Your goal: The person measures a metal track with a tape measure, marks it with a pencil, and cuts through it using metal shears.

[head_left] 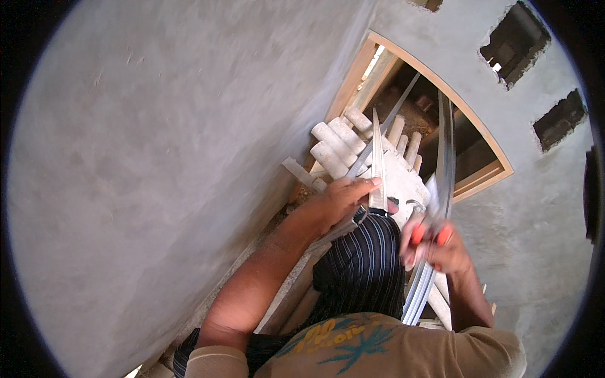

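Note:
My left hand (345,200) is closed around the near end of a thin, pale metal channel (377,154), its thumb lying along the top. The channel points away from me over striped dark cloth (359,252) on my leg. Just to the right, my right hand (438,252) is wrapped round a two-handled tool with red grips (445,234), which looks like snips. Motion blurs its metal head, so I cannot tell whether the jaws touch anything. A small curved pale piece (416,205) shows between the two hands.
Long metal profiles (446,157) run past my right hand through a wooden frame (441,72) in the wall. Pale cylinders (337,142) are stacked ahead. A grey plastered wall (157,157) rises close on my left; rough openings (515,44) pierce the wall at right.

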Available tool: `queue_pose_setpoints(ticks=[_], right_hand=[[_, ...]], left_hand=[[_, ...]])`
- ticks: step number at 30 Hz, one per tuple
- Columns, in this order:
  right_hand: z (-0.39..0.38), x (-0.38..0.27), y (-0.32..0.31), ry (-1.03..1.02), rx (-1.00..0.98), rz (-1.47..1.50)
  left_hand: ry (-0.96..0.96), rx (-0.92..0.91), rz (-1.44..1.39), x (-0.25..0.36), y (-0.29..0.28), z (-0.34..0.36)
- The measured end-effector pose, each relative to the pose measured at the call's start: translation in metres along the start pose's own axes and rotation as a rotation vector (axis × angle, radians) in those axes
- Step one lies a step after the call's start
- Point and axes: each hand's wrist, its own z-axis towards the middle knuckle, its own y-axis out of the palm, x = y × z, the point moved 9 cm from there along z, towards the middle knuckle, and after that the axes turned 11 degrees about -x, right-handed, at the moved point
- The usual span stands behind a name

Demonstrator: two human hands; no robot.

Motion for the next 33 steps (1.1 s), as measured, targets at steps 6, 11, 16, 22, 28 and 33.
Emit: queue_pose_setpoints(ticks=[6, 11, 16, 22, 28, 33], right_hand=[[0.049, -0.013, -0.068, -0.195, 0.404, -0.354], [0.109, 0.015, -0.053, -0.049, 0.214, -0.589], [0.118, 0.014, -0.043, -0.281, 0.295, -0.654], [0.110, 0.018, -0.064, -0.260, 0.635, -0.791], [0.104, 0.024, -0.070, -0.402, 0.632, -0.376], [0.113, 0.035, -0.059, -0.328, 0.619, -0.423]], left_hand=[[-0.091, 0.052, 0.068, 0.006, -0.014, -0.011], [-0.078, 0.259, 0.101, 0.004, -0.025, -0.011], [-0.069, 0.383, 0.247, 0.011, -0.047, -0.040], [0.253, 0.922, 0.216, 0.019, -0.145, -0.160], [0.528, 1.467, 0.067, -0.025, -0.207, -0.258], [0.589, 1.501, -0.012, -0.082, -0.225, -0.263]])
